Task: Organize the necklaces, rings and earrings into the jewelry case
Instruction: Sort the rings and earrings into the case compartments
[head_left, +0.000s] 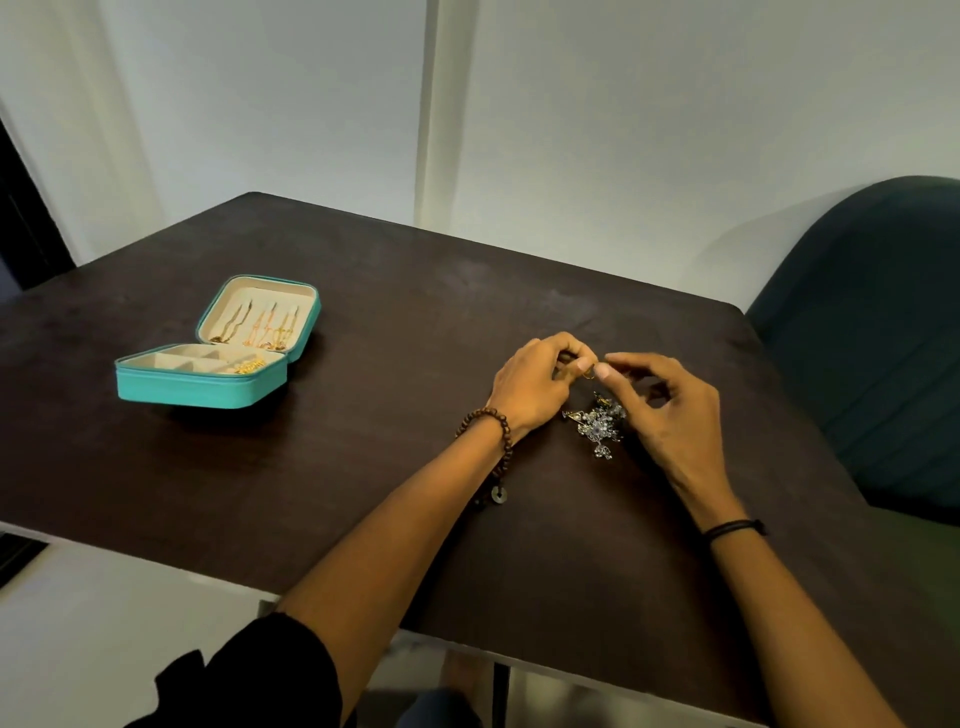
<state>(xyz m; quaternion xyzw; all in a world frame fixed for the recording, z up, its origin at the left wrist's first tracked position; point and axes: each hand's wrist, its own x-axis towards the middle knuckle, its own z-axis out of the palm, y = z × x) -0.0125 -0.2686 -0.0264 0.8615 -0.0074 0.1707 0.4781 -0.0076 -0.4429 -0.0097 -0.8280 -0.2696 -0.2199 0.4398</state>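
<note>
Left hand (535, 387) and right hand (670, 410) fingertips pinch one small gold piece (588, 370) above tangled silvery jewelry pile (597, 425); boxy teal case (200, 387) open.

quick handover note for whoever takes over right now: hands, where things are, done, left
Left hand and right hand both pinch a small gold piece by the silver pile on the table.
Case lies open, far left.
Done: chains in the lid, gold items in the tray.
Left: the gold piece and the silver pile.
</note>
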